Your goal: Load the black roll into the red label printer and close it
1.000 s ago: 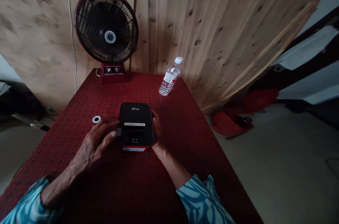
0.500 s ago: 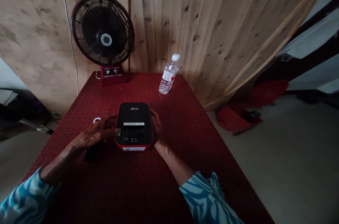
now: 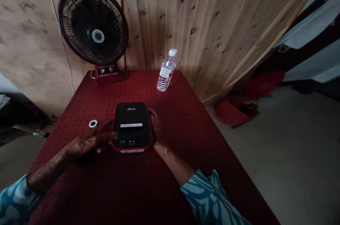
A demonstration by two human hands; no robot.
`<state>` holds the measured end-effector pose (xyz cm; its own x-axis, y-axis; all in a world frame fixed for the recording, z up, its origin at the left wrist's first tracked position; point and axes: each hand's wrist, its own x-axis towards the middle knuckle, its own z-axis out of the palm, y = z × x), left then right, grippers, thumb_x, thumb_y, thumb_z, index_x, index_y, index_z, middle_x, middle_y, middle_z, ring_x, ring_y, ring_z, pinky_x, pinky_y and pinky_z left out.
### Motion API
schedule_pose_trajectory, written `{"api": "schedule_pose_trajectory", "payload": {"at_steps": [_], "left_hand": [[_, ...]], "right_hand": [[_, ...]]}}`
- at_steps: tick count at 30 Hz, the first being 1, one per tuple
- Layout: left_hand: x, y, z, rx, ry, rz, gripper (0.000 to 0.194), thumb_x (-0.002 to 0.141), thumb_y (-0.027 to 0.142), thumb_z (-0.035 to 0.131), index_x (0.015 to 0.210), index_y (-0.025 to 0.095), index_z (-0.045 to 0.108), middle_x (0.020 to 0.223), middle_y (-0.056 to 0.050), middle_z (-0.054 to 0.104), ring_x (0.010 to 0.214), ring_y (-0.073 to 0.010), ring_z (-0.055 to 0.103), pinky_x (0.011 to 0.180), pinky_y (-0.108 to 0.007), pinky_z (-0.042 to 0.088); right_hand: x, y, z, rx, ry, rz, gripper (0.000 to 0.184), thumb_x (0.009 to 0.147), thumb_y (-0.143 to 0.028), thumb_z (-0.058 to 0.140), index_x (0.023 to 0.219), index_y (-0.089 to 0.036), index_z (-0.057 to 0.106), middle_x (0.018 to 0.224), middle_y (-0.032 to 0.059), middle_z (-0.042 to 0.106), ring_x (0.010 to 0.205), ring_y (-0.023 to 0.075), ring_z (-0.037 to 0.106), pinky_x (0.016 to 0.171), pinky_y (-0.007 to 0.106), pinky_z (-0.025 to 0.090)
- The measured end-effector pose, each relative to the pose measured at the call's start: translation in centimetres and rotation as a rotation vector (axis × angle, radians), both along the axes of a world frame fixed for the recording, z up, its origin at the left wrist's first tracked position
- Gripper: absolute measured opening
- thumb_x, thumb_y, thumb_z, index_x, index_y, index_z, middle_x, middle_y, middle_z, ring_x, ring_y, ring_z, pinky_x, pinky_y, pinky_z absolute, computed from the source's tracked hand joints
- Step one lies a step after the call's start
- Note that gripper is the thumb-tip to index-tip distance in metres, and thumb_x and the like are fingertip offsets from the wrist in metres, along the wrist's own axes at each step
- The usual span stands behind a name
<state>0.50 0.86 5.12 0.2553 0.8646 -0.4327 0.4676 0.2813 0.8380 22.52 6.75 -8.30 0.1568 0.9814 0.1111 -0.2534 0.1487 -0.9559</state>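
Note:
A small black device with a red base (image 3: 132, 125) sits in the middle of the red patterned table (image 3: 138, 182). My left hand (image 3: 92, 138) rests at its left side, fingers bent and fingertips touching its left edge. Against the device's right side presses my right hand (image 3: 154, 125), fingers curled along that side. A small white ring-shaped roll (image 3: 93, 123) lies on the table just left of my left hand.
A dark table fan on a red base (image 3: 93, 30) stands at the table's far left against the wooden wall. A clear water bottle with a white cap (image 3: 166, 71) stands at the far right. Red cushions (image 3: 236, 111) lie on the floor to the right.
My left hand has slid lower along the device's left side and now lies flatter on the table. The view has shifted, so everything sits a little further left.

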Motion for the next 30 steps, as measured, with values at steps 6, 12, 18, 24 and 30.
{"api": "schedule_pose_trajectory", "payload": {"at_steps": [6,12,18,24,30], "left_hand": [[-0.1,-0.2,-0.8,-0.039,-0.087,0.05,0.074,0.087,0.048,0.057,0.151,0.02,0.03,0.065,0.005,0.052,0.051,-0.0123,0.042,0.051,-0.026,0.032],[-0.2,-0.4,-0.9,0.015,0.004,0.039,0.078,0.088,0.052,0.055,0.152,0.017,0.029,0.057,0.006,0.049,0.054,-0.0134,0.043,0.051,-0.025,0.031],[-1.0,0.9,-0.6,0.115,0.121,-0.033,0.083,0.084,0.055,0.059,0.151,0.015,0.03,0.062,0.004,0.056,0.05,-0.0124,0.046,0.048,-0.024,0.032],[0.6,2.9,1.2,0.669,0.499,-0.257,0.037,0.092,0.043,0.044,0.107,0.024,0.071,0.102,-0.004,0.073,0.089,-0.0209,0.068,0.078,-0.029,0.052],[5.7,6.4,0.8,0.687,0.933,-0.585,0.033,0.093,0.017,0.042,0.111,0.022,0.069,0.116,-0.01,0.071,0.108,-0.0264,0.066,0.093,-0.038,0.05]], "right_hand": [[0.2,-0.1,0.3,0.009,-0.058,-0.012,0.039,0.086,-0.05,0.053,0.115,-0.029,0.066,0.126,0.0029,0.067,0.121,0.0238,0.057,0.108,0.044,0.039],[0.1,0.2,0.1,0.034,-0.045,-0.012,0.038,0.086,-0.049,0.053,0.114,-0.029,0.067,0.124,0.0031,0.067,0.12,0.0236,0.058,0.108,0.044,0.04],[-0.1,0.4,0.2,0.031,-0.025,-0.018,0.037,0.085,-0.049,0.053,0.111,-0.028,0.068,0.122,0.0026,0.068,0.12,0.0233,0.058,0.109,0.042,0.039],[-0.1,0.3,0.5,0.048,-0.032,0.028,0.036,0.088,-0.046,0.052,0.116,-0.027,0.066,0.123,0.0034,0.066,0.119,0.0213,0.057,0.107,0.04,0.04],[-0.1,0.2,0.9,0.089,-0.035,0.044,0.034,0.089,-0.046,0.052,0.115,-0.029,0.066,0.122,0.0021,0.067,0.118,0.0198,0.058,0.106,0.037,0.041]]}}
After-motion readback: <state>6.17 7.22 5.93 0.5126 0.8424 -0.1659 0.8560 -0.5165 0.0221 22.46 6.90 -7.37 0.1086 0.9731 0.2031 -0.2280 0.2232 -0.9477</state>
